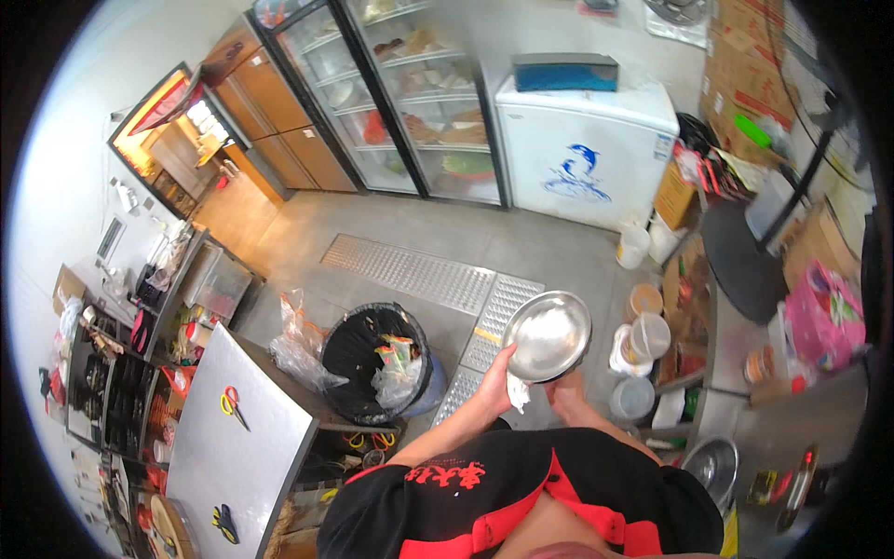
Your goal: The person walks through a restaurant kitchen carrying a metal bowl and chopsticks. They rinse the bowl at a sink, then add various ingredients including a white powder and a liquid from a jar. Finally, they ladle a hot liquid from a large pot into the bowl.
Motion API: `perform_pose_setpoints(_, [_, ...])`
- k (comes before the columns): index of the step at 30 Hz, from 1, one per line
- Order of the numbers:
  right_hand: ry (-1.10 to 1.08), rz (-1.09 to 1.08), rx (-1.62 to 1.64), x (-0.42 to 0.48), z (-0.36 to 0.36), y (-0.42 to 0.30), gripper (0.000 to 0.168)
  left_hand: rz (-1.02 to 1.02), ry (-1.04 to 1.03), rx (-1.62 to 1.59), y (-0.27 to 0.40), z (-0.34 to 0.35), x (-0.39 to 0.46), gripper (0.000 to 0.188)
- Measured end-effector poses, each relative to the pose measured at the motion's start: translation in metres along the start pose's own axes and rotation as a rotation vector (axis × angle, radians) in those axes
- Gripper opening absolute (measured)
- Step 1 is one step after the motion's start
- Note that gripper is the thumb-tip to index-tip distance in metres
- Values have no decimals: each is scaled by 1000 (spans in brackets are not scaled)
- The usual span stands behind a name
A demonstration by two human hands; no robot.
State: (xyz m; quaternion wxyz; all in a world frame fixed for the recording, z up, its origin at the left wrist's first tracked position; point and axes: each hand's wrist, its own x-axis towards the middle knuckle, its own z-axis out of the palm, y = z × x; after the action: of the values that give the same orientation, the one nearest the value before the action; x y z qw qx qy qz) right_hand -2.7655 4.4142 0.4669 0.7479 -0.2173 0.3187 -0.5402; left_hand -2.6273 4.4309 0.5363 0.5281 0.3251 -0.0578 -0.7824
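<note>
In front of my body I hold a shiny stainless steel bowl [547, 337], its round metal face tilted up at me. My left hand [497, 383] grips its left rim, with the thumb over the edge. A crumpled white cloth or tissue [517, 394] hangs beneath the bowl beside that hand. At the lower right edge, my right hand [563, 393] reaches under the bowl, and its fingers are hidden behind the metal. Perforated metal drain covers [489, 314] lie in the floor below.
A black-lined bin [342, 363] with waste stands left, by a steel table [230, 419] bearing red-yellow scissors [232, 407] and black-yellow scissors [224, 524]. Plastic tubs [632, 398] stand right, below a cluttered counter [754, 433]. Ahead are a chest freezer [587, 154] and glass-door refrigerator [426, 105].
</note>
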Motion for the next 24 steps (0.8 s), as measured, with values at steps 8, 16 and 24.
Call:
perform_pose_setpoints(8, [-204,429,113,155,49,6,32,278,176,-86,128,-24,67,43])
perform_pose_setpoints(16, [61,415,-806,364,-134,-11,16,441,378,-175,289,-57,130,40])
perform_pose_setpoints(24, [221,746,-1358,549,-107,-34,20,649,416,-234,414,-92,211,38])
